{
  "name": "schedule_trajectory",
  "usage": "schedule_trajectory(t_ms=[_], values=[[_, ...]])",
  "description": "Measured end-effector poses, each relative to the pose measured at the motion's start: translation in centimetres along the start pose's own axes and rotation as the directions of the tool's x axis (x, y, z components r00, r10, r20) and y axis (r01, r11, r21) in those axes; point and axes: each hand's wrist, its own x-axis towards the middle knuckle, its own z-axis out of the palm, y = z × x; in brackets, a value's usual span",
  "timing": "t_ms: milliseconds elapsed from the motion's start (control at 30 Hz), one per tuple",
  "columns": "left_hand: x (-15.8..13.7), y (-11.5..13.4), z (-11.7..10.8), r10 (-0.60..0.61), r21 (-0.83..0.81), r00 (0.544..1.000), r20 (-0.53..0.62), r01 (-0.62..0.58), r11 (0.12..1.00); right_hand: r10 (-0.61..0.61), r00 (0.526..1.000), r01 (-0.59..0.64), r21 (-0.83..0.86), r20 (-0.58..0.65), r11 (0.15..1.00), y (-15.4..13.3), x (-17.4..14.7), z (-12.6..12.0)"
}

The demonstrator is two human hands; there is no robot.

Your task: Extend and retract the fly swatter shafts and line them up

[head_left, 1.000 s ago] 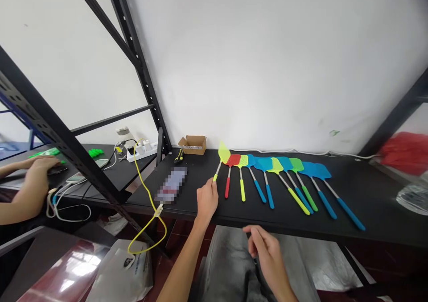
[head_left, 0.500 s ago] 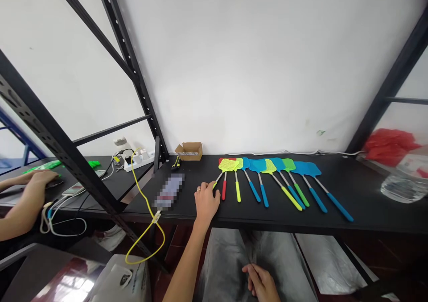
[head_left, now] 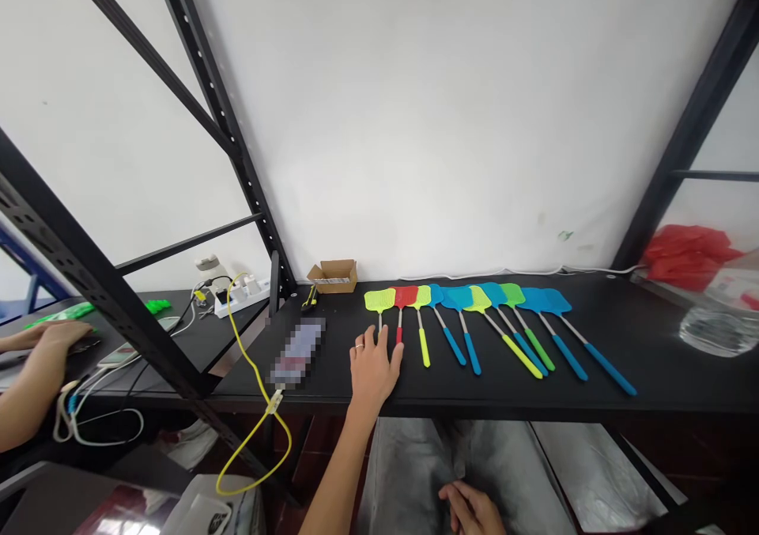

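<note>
My left hand [head_left: 373,373] lies over the handle of the leftmost yellow fly swatter [head_left: 379,300], its fingers stretched forward and its thumb apart. That handle is hidden under the hand; the thumb covers the lower end of the red fly swatter [head_left: 406,295]. To the right, several more swatters lie in a fanned row with overlapping heads: a yellow swatter [head_left: 423,345], blue swatters [head_left: 472,355], a green swatter [head_left: 539,349] and, at the far end, another blue swatter [head_left: 610,369]. On my lap rests my right hand [head_left: 474,511], fingers curled together and holding nothing visible.
A phone [head_left: 300,351] with a yellow cable [head_left: 252,357] lies left of my hand. Behind it are a small cardboard box [head_left: 333,276] and a black-yellow tool [head_left: 309,298]. Black shelf posts [head_left: 237,156] flank the table. Another person's hand [head_left: 62,337] is at far left.
The leftmost yellow swatter's head has swung left, off the red one, and now lies straighter beside it. My left hand's fingers have stretched forward. The view has shifted slightly; my right hand stays put.
</note>
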Motion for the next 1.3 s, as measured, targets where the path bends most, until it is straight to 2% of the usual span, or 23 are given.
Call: schedule_trajectory(t_ms=[167,300,400,467,500,533,600,633,700,733,767,833,867,933,1067,1167,1300], values=[[0.0,0.0,0.4,0.149,-0.053,0.983,0.106,-0.144,0.988,0.017,0.999,-0.016,0.025,-0.031,1.0,-0.9,-0.5,0.1],[0.2,-0.4,0.9,0.152,-0.061,0.98,0.131,-0.145,0.988,0.013,0.999,-0.012,0.008,-0.04,1.0,-1.7,-0.6,1.0],[0.3,-0.6,1.3,0.144,-0.063,0.982,0.124,-0.137,0.989,-0.023,0.999,0.023,-0.002,-0.049,1.0,-4.5,-1.4,-0.3],[0.4,-0.7,1.4,0.144,-0.066,0.981,0.126,-0.137,0.988,-0.123,0.992,0.123,0.003,-0.032,0.992,-8.0,-2.2,-3.4],[0.4,-0.7,1.5,0.146,-0.068,0.981,0.125,-0.139,0.988,-0.176,0.978,0.175,-0.021,-0.115,0.984,-10.2,-2.5,-5.6],[0.4,-0.6,1.4,0.147,-0.071,0.982,0.121,-0.139,0.988,-0.23,0.942,0.22,-0.07,-0.243,0.973,-12.4,-2.6,-8.3],[0.4,-0.6,1.4,0.143,-0.078,0.983,0.116,-0.134,0.988,-0.326,0.805,0.265,-0.191,-0.497,0.945,-16.5,-2.2,-14.4],[0.4,-0.5,1.3,0.138,-0.08,0.984,0.116,-0.13,0.988,-0.366,0.707,0.254,-0.265,-0.605,0.93,-18.1,-1.6,-17.6],[0.4,-0.4,1.2,0.132,-0.084,0.984,0.12,-0.122,0.989,-0.382,0.631,0.067,-0.443,-0.675,0.894,-20.0,0.6,-23.5],[0.4,-0.4,1.1,0.132,-0.087,0.984,0.122,-0.122,0.989,-0.388,0.639,-0.026,-0.522,-0.665,0.852,-20.2,1.9,-25.9],[0.4,-0.4,1.1,0.132,-0.089,0.984,0.123,-0.122,0.989,-0.39,0.67,-0.089,-0.59,-0.631,0.803,-20.0,3.4,-27.9],[0.3,-0.4,1.2,0.134,-0.096,0.984,0.119,-0.123,0.988,-0.346,0.771,-0.166,-0.693,-0.534,0.701,-18.8,6.2,-30.1],[0.3,-0.4,1.2,0.136,-0.099,0.984,0.116,-0.124,0.987,-0.305,0.813,-0.197,-0.727,-0.496,0.658,-18.0,7.4,-30.5],[0.3,-0.5,1.3,0.137,-0.104,0.985,0.108,-0.126,0.987,-0.263,0.854,-0.246,-0.794,-0.449,0.556,-16.6,9.0,-30.0],[0.2,-0.5,1.4,0.13,-0.112,0.986,0.102,-0.119,0.987,-0.308,0.901,-0.16,-0.896,-0.304,0.415,-15.9,10.2,-26.3],[0.2,-0.4,1.3,0.124,-0.112,0.987,0.107,-0.111,0.987,-0.308,0.92,-0.116,-0.919,-0.242,0.376,-16.6,10.3,-23.0],[0.2,-0.5,1.3,0.129,-0.109,0.985,0.11,-0.117,0.987,-0.295,0.928,-0.101,-0.917,-0.226,0.385,-17.7,10.7,-19.5]])
